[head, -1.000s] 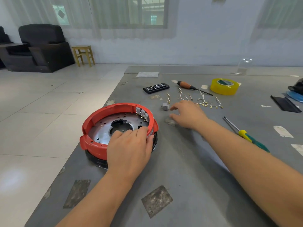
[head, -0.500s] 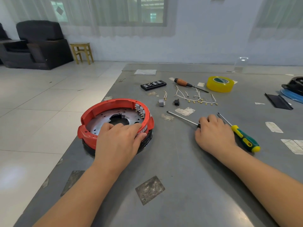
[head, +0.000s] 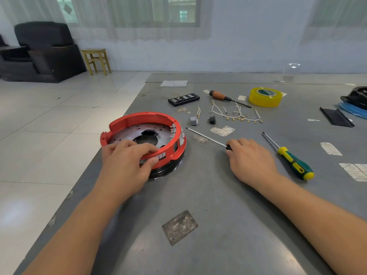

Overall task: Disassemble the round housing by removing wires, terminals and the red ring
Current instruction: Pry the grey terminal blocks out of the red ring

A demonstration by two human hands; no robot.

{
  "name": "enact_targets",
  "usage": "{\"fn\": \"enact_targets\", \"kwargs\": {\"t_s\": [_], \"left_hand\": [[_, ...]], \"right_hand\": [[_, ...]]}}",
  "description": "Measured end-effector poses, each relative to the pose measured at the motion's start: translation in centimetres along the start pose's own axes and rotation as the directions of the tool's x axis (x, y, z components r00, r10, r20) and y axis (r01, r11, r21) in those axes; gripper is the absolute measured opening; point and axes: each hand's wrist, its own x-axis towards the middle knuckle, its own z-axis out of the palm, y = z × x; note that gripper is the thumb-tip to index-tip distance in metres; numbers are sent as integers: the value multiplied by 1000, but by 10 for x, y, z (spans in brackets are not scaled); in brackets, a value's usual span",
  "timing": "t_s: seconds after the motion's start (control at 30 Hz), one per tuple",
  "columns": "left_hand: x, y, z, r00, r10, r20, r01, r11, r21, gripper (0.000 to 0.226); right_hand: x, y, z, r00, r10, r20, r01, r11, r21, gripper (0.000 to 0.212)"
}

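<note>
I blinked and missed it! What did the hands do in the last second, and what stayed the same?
The right hand pulled back from the small parts toward the person and closed on the handle of the black-handled screwdriver lying on the table. The left hand shifted from lying flat on the red ring to gripping its near rim. The green-and-yellow screwdriver and yellow tape did not move.

Pale wall (head: 238, 52) spans far side; two windows (head: 181, 10) behind sheer white curtains (head: 139, 26) admit soft daylight. Glossy white tile floor (head: 49, 120) fills left, glare patch near left. Black armchair (head: 43, 52) far left; small yellow wooden stool (head: 96, 60) just beside it, against wall. Grey worktable (head: 218, 225) runs from near edge toward far wall.
</note>
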Motion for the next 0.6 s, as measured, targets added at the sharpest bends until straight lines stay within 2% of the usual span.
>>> {"fn": "enact_targets", "kwargs": {"t_s": [0.3, 0.4, 0.5, 0.6], "left_hand": [[7, -36, -17, 964, -45, 264, 111, 964, -242, 34], [5, -27, -17, 977, -70, 201, 117, 966, -230, 29], [2, 2, -3, 993, -52, 102, 72, 976, -207, 41], [-2, 27, 16, 996, -10, 87, 23, 988, -154, 46]], "right_hand": [[-1, -4, 3, 998, 2, -58, 5, 993, 122, 26], [-4, -6, 4, 997, 1, -82, 14, 982, 190, 24], [-3, -6, 2, 995, -20, -94, 41, 973, 225, 28], [-1, -5, 1, 994, -72, -78, 86, 977, 195, 35]]}}
